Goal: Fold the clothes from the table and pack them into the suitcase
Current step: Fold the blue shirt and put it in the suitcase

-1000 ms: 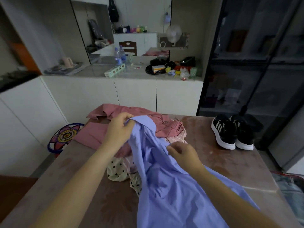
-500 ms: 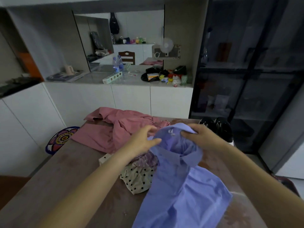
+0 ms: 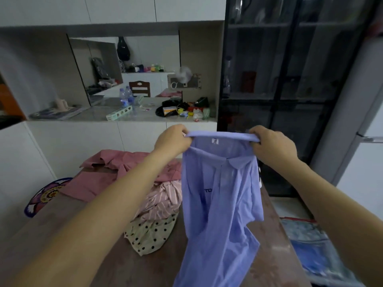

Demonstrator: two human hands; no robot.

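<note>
A light blue collared shirt (image 3: pixel 219 204) hangs in the air over the table, held up by its collar. My left hand (image 3: pixel 172 139) grips the collar's left end and my right hand (image 3: pixel 271 143) grips its right end. The lower hem trails down toward the brown table (image 3: pixel 87 245). Behind it lies a pile of clothes: a pink garment (image 3: pixel 116 170), a pink striped piece (image 3: pixel 163 201) and a cream polka-dot piece (image 3: pixel 151 233). The open suitcase (image 3: pixel 315 245) with blue contents lies on the floor at the lower right.
A white counter (image 3: pixel 93 114) cluttered with bottles and small items runs behind the table. A dark glass cabinet (image 3: pixel 279 90) stands at the back right. A flower-patterned stool (image 3: pixel 44 195) sits left of the table. The shoes are hidden behind the shirt.
Both hands moved apart along the collar and lifted the blue shirt off the table, so it now hangs spread between them. The camera tilted upward.
</note>
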